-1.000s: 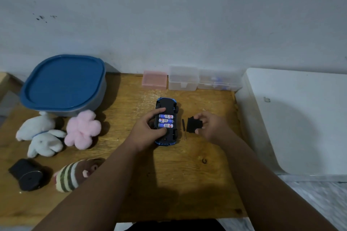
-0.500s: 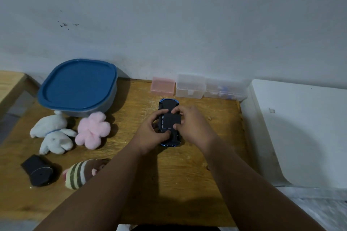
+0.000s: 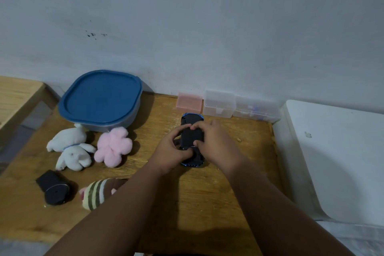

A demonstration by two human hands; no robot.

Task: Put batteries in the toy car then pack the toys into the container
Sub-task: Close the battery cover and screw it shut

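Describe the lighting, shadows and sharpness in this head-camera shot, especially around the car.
Head view: dim, flat light, no glare; the container throws a soft shadow toward the toy car, the arms darken the table near the bottom edge; slightly soft overall, so the dark car between the left hand and right hand shows little detail.

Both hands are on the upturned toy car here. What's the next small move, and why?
Probably press the cover down flush. The toy car lies underside up, the left hand grips its side, the right hand pinches the black cover over the battery bay, and no batteries show.
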